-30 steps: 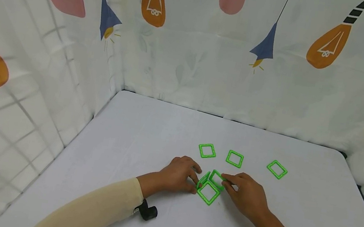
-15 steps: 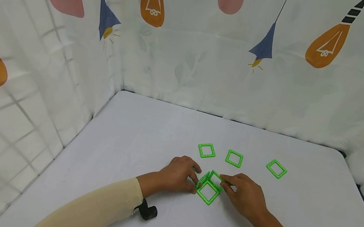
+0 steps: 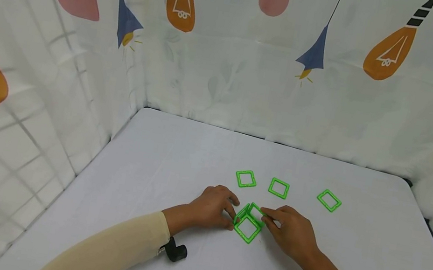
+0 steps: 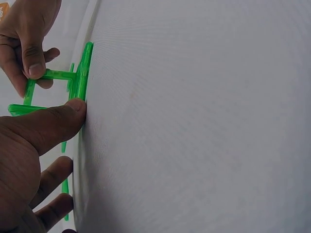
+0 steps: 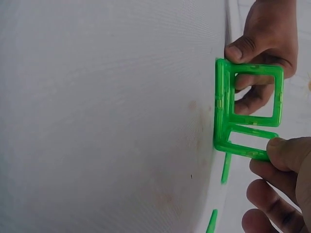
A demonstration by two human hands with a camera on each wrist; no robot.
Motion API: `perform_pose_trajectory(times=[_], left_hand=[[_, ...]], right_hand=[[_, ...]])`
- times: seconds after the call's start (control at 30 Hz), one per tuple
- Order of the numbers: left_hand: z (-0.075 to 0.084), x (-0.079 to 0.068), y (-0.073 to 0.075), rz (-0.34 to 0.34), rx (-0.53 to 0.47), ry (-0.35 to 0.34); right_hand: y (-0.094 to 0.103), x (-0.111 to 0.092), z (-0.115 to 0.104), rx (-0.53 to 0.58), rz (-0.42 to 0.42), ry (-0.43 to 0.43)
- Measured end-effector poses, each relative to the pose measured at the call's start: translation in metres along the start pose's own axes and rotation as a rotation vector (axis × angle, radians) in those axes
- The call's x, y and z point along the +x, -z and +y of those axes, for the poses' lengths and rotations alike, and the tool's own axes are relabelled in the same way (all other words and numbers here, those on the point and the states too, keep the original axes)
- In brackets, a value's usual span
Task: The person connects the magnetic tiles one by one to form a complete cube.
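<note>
Three green square magnetic tiles meet at a corner on the white table. The base tile (image 3: 241, 234) lies flat; the left tile (image 5: 278, 94) stands upright along one side, and the right tile (image 5: 252, 131) rises from the adjoining side. My left hand (image 3: 213, 207) holds the left tile near its lower corner, thumb in front and fingers behind. With thumb and index finger my right hand (image 3: 294, 234) pinches the outer edge of the right tile. In the left wrist view, the left thumb (image 4: 63, 119) partly hides the joined tiles.
Three more green square tiles lie flat and apart beyond the hands: one at the left (image 3: 245, 172), one in the middle (image 3: 281, 181) and one farther right (image 3: 335, 196). A printed white curtain (image 3: 224, 84) hangs behind the table (image 3: 180, 148).
Over the last second my right hand has shifted very slightly left with the tile it pinches. My left hand stays in place, and the loose tiles have not moved.
</note>
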State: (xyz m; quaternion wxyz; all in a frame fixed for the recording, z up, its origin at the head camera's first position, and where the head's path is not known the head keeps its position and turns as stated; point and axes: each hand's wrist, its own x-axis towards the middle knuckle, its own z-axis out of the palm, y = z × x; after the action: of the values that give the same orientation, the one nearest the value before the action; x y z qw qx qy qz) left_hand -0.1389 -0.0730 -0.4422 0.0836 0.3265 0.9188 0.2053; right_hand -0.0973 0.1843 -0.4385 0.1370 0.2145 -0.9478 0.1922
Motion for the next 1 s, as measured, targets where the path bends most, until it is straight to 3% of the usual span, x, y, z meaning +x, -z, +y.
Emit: perform_pose_trajectory(times=[0.57,1.0], left_hand=[[-0.0012,0.0001,-0.0008,0.009,0.001,-0.006],[-0.0029,0.0001,-0.0005,-0.017,-0.031,-0.004]], right_hand=[[0.0016,0.0005,-0.0031,0.002,0.008,0.037],[-0.0015,-0.0011,-0.0027,0.034,-0.053,-0.052]])
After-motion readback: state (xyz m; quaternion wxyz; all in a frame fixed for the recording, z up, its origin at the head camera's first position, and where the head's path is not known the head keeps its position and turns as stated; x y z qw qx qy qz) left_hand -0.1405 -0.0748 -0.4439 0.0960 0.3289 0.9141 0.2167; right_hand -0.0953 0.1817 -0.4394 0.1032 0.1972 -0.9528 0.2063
